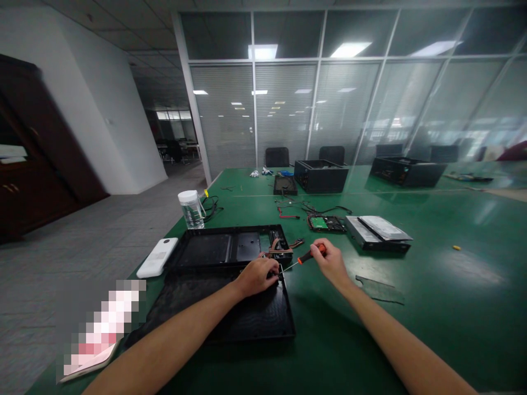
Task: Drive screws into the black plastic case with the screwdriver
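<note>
My right hand (328, 261) is closed around the red and black handle of a screwdriver (305, 257). The thin shaft slants down to the left, its tip close to the fingers of my left hand (259, 277). Those fingers are pinched together over the upper right corner of a black panel (247, 318); what sits between them is hidden. Just behind lies a black computer case frame (209, 248) with cut-outs. Striped ribbon-like cables (275, 249) come out of its right end, above my left hand.
At the left edge are a white power bank-like device (157, 258) and a clear water bottle (191, 211). To the right lie a green circuit board (323, 223), a metal drive-like box (376, 233) and a dark mesh piece (379, 291). Black computer cases (321, 178) stand farther back.
</note>
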Demonstrator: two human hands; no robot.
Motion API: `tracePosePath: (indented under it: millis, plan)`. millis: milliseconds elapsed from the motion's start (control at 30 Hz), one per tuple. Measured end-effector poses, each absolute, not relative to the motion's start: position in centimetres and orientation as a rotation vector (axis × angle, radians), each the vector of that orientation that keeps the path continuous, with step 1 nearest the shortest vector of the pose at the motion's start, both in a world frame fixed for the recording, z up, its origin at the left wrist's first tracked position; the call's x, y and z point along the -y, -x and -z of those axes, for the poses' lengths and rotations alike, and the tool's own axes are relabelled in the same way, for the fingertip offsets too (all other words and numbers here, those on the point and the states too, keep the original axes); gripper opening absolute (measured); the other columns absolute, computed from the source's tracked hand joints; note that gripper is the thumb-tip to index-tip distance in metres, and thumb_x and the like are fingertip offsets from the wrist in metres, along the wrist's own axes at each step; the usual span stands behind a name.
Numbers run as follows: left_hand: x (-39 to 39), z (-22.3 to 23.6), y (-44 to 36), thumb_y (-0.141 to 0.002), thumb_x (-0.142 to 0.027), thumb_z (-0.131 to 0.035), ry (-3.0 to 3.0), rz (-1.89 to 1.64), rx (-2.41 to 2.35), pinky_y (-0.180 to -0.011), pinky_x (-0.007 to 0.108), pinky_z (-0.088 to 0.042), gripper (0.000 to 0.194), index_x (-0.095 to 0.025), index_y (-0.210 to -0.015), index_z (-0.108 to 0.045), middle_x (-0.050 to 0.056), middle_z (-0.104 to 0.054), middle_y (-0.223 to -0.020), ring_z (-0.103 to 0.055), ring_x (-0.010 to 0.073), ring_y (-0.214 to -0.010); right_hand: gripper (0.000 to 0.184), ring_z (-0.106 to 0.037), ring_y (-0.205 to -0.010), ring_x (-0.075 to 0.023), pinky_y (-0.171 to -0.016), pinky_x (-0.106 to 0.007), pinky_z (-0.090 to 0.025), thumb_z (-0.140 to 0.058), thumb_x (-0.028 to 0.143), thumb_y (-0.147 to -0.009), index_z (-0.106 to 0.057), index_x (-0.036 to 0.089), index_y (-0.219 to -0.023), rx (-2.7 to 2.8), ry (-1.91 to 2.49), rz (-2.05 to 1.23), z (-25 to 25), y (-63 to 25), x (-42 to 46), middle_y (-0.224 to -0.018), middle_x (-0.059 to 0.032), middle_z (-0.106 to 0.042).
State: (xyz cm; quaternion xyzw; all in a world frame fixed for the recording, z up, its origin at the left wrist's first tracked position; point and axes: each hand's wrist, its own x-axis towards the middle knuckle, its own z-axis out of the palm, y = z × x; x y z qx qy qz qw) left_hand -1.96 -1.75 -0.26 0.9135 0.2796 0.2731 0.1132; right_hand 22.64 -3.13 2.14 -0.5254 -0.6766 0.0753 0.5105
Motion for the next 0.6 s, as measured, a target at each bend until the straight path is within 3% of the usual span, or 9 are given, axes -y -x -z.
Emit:
tracePosePath:
  millis: [600]
  plan:
    - [1.90, -0.11, 1.87, -0.077, -0.017, -0.059, -2.692, -0.776, -0.846, -0.076, 0.027, -0.043, 0.012, -0.018, -0.088, -0.054, 0.001, -0.061, -0.085, -0.057, 0.0150, -0.080, 0.026, -0.051, -0.054, -0.0125, -0.055, -0.023, -0.036, -0.045, 0.043, -0.083, -0.056, 0.019, -0.080, 1.822, 1.299, -0.002, -2.56, -22.62, 3.56, -0.061, 0.0003, -0.057]
